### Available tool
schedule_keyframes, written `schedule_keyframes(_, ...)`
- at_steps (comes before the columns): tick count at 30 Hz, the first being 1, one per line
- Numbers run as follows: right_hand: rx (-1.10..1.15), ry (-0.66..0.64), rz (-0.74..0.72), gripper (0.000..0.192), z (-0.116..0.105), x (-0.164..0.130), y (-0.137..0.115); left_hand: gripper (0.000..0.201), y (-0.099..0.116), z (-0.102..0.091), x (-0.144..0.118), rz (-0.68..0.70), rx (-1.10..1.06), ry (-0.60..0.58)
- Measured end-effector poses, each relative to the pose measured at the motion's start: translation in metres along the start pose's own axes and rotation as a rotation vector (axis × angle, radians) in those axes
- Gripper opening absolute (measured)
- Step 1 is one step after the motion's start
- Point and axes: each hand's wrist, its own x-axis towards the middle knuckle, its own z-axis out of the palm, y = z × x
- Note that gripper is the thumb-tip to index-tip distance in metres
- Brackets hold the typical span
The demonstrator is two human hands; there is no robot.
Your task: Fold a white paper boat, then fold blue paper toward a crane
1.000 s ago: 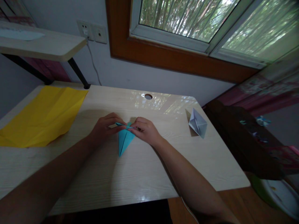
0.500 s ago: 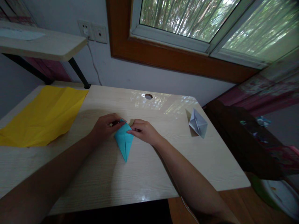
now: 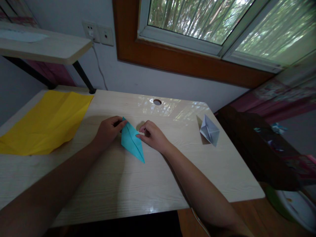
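A folded sheet of turquoise paper (image 3: 132, 141), shaped like a long kite with a crease down its middle, is between my two hands over the table. My left hand (image 3: 110, 130) pinches its upper left edge near the top point. On the other side, my right hand (image 3: 153, 135) has its thumb on the paper's right corner, with the fingers curled behind. The lower point of the paper slants toward the right. The underside is hidden.
A large yellow sheet (image 3: 49, 123) lies on the left of the pale wooden table (image 3: 158, 184). A grey folded paper piece (image 3: 209, 131) stands at the right. A raised shelf (image 3: 49, 49) is at back left, below a window.
The paper's upper fold now stands up as a point, and the piece has turned so its lower tip swings right. My left hand has shifted slightly left and up.
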Motion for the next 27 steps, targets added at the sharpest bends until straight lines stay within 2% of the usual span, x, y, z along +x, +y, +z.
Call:
schedule_keyframes(6, -0.061, -0.111, -0.126, 0.015, 0.002, -0.002, 0.004, 0.030, -0.004, 0.001, 0.002, -0.004, 0.086, 0.028)
schedule_keyframes(12, -0.101, -0.132, -0.137, 0.023, 0.001, -0.002, 0.006, 0.039, -0.011, 0.001, 0.003, -0.046, 0.148, 0.044)
schedule_keyframes(19, -0.206, -0.166, -0.122, 0.040, -0.001, -0.002, 0.005, 0.037, -0.016, 0.000, 0.007, -0.037, 0.216, 0.052)
schedule_keyframes(22, -0.274, -0.167, -0.117, 0.045, -0.002, -0.003, 0.004, 0.035, -0.021, 0.000, 0.009, 0.034, 0.266, 0.062)
schedule_keyframes(27, -0.359, -0.149, -0.048, 0.051, -0.003, -0.005, 0.004, 0.037, -0.026, 0.002, 0.008, 0.235, 0.441, 0.114)
